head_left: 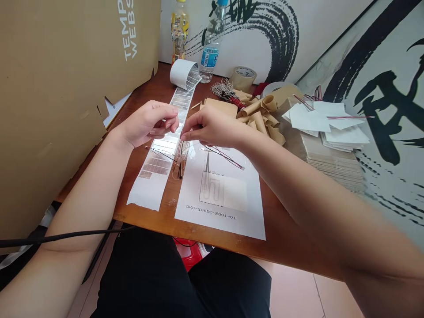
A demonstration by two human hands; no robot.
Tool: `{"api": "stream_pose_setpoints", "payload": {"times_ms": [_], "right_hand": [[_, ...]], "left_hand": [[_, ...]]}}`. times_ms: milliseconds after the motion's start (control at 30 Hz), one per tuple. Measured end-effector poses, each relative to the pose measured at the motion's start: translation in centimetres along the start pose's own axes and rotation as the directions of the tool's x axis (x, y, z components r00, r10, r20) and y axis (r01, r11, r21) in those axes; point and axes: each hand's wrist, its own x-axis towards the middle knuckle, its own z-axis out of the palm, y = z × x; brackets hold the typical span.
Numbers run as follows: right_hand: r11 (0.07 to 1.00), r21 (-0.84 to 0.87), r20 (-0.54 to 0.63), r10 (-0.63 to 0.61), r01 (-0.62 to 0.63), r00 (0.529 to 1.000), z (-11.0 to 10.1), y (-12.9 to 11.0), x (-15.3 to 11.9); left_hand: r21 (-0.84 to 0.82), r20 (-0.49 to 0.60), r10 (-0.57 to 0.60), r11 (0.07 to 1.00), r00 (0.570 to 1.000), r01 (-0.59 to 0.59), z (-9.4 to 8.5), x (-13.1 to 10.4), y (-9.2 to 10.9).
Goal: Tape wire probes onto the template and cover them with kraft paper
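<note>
My left hand [155, 120] hovers over the strip of silver labels [155, 165], its fingers curled together in a pinch; whatever is between them is too small to make out. Close to its right, my right hand [206, 126] has thumb and forefinger pinched at the top of a bunch of thin wires [180, 161]. Those wires hang or lie between the label strip and a printed sheet [218, 223] with a line drawing. Under my right wrist, dark and red wires [228, 158] cross the sheet's upper part.
A large cardboard box [76, 75] walls off the left side. Behind stand a yellow-labelled bottle [179, 31], a water bottle [210, 53] and a tape roll [243, 78]. Brown paper pieces [261, 117], a wire bundle [228, 92] and stacked white cards [344, 128] lie at right.
</note>
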Motion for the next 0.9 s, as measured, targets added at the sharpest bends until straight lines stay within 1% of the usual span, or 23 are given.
{"api": "stream_pose_setpoints", "payload": {"times_ms": [67,133,200,267,333,400,467,500,567,600,633,667,700,767,800,867,900], "right_hand": [[1.0,-0.013,-0.046,-0.013,0.013,0.999,0.0,0.4,0.2],[0.999,0.049,-0.061,-0.007,0.01,0.998,-0.3,1.2,0.1],[0.981,0.191,-0.072,0.033,-0.019,0.997,-1.0,2.0,-0.2],[0.937,0.349,-0.134,0.087,-0.036,0.987,-1.9,2.5,-0.8],[0.887,0.456,-0.211,0.187,-0.073,0.959,-2.8,2.5,-1.5],[0.836,0.538,-0.298,0.306,-0.106,0.904,-3.8,2.1,-2.2],[0.799,0.586,-0.367,0.413,-0.138,0.833,-4.9,1.8,-2.7],[0.8,0.588,-0.441,0.441,-0.12,0.781,-5.3,1.8,-2.9],[0.809,0.581,-0.539,0.467,-0.092,0.701,-6.1,2.0,-3.0],[0.816,0.572,-0.579,0.47,-0.079,0.666,-6.4,2.2,-3.0],[0.821,0.567,-0.598,0.471,-0.073,0.649,-6.6,2.3,-3.0],[0.824,0.562,-0.606,0.471,-0.074,0.641,-6.6,2.4,-2.9],[0.824,0.56,-0.597,0.474,-0.086,0.647,-6.5,2.5,-2.7],[0.821,0.556,-0.552,0.481,-0.129,0.682,-5.9,2.4,-2.2],[0.818,0.553,-0.515,0.486,-0.16,0.706,-5.5,2.3,-1.6],[0.809,0.56,-0.476,0.491,-0.179,0.73,-4.6,2.4,0.0],[0.815,0.555,-0.45,0.462,-0.166,0.765,-4.1,2.6,1.1]], "left_hand": [[-0.007,0.0,-0.01,1.0,1.0,0.01,-0.2,0.0,0.0],[-0.007,0.015,-0.019,1.0,1.0,0.019,-0.4,-0.1,0.0],[0.018,0.063,-0.051,0.999,0.997,0.05,-0.7,-0.2,0.0],[0.075,0.125,-0.13,0.99,0.984,0.121,-0.9,-0.3,0.0],[0.135,0.165,-0.212,0.972,0.963,0.19,-1.1,-0.4,0.0],[0.18,0.181,-0.247,0.96,0.952,0.214,-1.2,-0.5,0.1],[0.21,0.189,-0.248,0.955,0.95,0.207,-1.3,-0.5,0.1],[0.223,0.193,-0.248,0.953,0.949,0.203,-1.4,-0.5,0.0],[0.255,0.192,-0.25,0.947,0.949,0.198,-1.6,-0.5,0.0],[0.285,0.18,-0.258,0.937,0.949,0.201,-1.7,-0.5,-0.1],[0.324,0.158,-0.27,0.923,0.95,0.208,-1.8,-0.5,-0.1],[0.365,0.129,-0.283,0.905,0.95,0.22,-1.9,-0.4,-0.2],[0.406,0.094,-0.295,0.884,0.951,0.234,-2.0,-0.4,-0.4],[0.494,-0.002,-0.314,0.825,0.949,0.274,-2.0,-0.1,-0.7],[0.542,-0.066,-0.315,0.785,0.947,0.299,-2.0,0.1,-0.9],[0.639,-0.218,-0.291,0.679,0.931,0.362,-2.0,0.5,-1.6],[0.67,-0.285,-0.267,0.632,0.921,0.391,-2.1,0.7,-1.9]]}}
